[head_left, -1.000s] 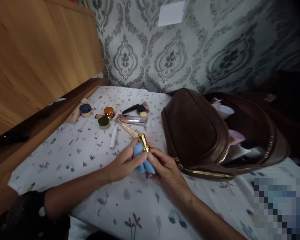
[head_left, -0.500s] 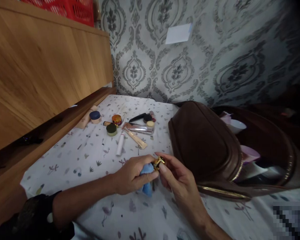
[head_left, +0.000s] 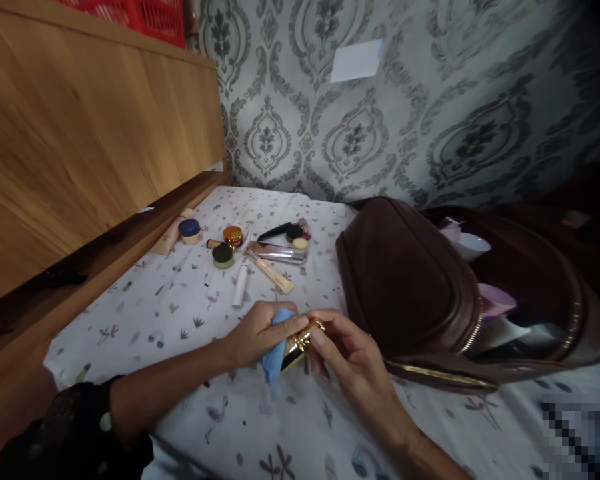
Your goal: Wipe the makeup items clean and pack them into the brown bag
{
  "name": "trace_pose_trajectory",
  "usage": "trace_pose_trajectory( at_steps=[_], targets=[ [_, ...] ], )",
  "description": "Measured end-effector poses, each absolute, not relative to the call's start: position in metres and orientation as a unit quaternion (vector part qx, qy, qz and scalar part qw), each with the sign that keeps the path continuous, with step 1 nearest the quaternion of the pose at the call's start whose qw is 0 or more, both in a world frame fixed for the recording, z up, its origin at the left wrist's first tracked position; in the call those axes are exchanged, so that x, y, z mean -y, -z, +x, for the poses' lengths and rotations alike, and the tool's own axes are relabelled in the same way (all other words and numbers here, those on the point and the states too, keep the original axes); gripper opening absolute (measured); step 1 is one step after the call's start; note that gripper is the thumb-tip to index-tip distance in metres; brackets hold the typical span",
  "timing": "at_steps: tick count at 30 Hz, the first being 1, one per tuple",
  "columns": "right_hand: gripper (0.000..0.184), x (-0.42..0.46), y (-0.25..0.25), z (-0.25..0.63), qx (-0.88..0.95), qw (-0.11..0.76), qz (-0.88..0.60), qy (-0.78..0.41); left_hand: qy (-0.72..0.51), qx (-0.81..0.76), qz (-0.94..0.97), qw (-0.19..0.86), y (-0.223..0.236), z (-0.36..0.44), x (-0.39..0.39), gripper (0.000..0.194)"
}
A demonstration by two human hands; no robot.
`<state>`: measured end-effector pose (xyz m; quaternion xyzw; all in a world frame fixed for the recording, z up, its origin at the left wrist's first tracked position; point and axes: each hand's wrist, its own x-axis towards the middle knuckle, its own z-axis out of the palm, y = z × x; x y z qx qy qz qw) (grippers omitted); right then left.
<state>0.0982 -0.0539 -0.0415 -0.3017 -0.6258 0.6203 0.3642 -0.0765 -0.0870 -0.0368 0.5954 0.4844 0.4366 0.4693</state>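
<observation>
Dim, soft indoor light falls across a white cloth printed with plants and flamingos. Small glints mark a shiny gold-coloured object, its finer detail blurred, and the gold-toned metal zip of a dark brown leather bag, whose open interior sinks into shadow. Wide-angle distortion stretches a light brown wooden panel at left; the upper right corner fades to black, and coarse pixel blocks obscure the lower right.
</observation>
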Motion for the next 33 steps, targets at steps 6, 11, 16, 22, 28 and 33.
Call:
trace_pose_trajectory(
  at_steps=[6, 11, 16, 22, 28, 33],
  targets=[
    [0.038, 0.049, 0.045, 0.1, 0.606, 0.429, -0.301, -0.598, -0.446, -0.443, 0.552, 0.548, 0.036, -0.082, 0.078, 0.058],
    [0.031, 0.043, 0.046, 0.103, 0.583, 0.497, -0.316, -0.56, -0.435, -0.408, 0.461, 0.657, 0.041, -0.089, 0.075, 0.062],
    [0.028, 0.039, 0.049, 0.104, 0.572, 0.513, -0.311, -0.56, -0.443, -0.39, 0.463, 0.661, 0.043, -0.089, 0.075, 0.059],
    [0.036, 0.038, 0.052, 0.101, 0.549, 0.488, -0.338, -0.589, -0.444, -0.456, 0.454, 0.623, 0.04, -0.088, 0.079, 0.063],
    [0.036, 0.039, 0.051, 0.1, 0.547, 0.478, -0.343, -0.596, -0.428, -0.48, 0.499, 0.58, 0.038, -0.091, 0.081, 0.06],
    [0.038, 0.039, 0.05, 0.099, 0.549, 0.483, -0.337, -0.593, -0.421, -0.503, 0.574, 0.49, 0.034, -0.093, 0.082, 0.05]
  ],
)
